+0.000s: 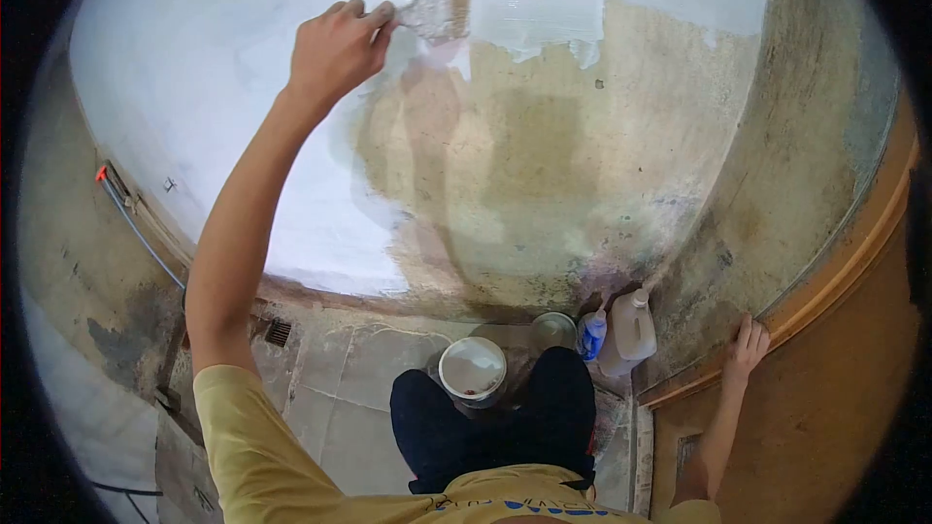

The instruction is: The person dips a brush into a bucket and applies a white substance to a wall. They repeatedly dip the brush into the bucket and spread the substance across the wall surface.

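Holds up a paint-caked brush (437,14) near twelve o'clock, with bristles toward three, over the wall (553,146) beside the ragged edge of the white coat (320,165). Closed on the handle, with the left hand (342,47) toward eleven. Spreads white across the wall's upper part and from eight to eleven, with bare, stained plaster toward three. At six o'clock, between dark-clad knees (419,412), a bucket (474,340) holding something whitish; toward five, a round bowl (553,314), then a blue-and-clear bottle (591,336) just beside a jug (631,335). At four, rests loosely open with the right hand (748,347) on the wooden edge (817,286).
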Action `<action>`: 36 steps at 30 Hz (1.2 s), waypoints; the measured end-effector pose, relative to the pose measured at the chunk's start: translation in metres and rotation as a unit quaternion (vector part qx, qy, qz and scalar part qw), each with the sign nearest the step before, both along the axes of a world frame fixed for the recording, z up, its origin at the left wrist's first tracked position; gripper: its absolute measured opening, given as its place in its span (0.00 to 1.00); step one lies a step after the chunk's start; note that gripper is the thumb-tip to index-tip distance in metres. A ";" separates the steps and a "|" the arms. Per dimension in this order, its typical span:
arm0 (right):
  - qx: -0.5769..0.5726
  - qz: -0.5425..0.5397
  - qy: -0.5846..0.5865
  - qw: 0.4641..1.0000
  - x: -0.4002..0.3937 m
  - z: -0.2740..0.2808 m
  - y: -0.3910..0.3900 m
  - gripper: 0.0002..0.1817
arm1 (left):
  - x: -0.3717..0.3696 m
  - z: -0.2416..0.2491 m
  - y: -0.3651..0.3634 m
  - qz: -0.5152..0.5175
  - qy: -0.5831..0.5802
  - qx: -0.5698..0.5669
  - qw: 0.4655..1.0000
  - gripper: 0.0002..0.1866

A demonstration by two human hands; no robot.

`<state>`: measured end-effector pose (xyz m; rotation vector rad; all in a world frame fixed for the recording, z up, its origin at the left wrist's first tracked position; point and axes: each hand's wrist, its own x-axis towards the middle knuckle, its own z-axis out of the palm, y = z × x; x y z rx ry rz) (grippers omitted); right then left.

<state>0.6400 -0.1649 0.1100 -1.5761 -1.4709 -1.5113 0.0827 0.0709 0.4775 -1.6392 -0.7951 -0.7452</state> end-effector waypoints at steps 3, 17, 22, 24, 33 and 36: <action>0.000 -0.010 0.002 1.000 0.002 -0.003 0.002 0.08 | -0.037 0.003 0.000 0.030 0.002 -0.003 1.000 0.07; 0.007 0.011 0.003 1.000 -0.002 0.005 0.003 0.07 | -0.224 -0.024 -0.027 0.192 -0.094 0.010 0.977 0.08; -0.009 0.012 0.023 1.000 -0.007 0.006 -0.002 0.07 | -0.170 -0.020 -0.026 0.088 -0.131 0.026 0.987 0.08; 0.004 0.005 0.007 1.000 -0.006 0.005 0.000 0.08 | -0.127 -0.010 -0.018 0.044 -0.134 0.008 0.990 0.08; -0.004 -0.001 0.010 1.000 -0.002 0.002 0.000 0.10 | 0.081 0.016 0.013 -0.166 -0.051 -0.003 0.985 0.12; 0.009 -0.004 -0.010 1.000 0.002 0.000 0.002 0.10 | 0.105 0.028 0.018 -0.152 -0.049 -0.048 0.986 0.13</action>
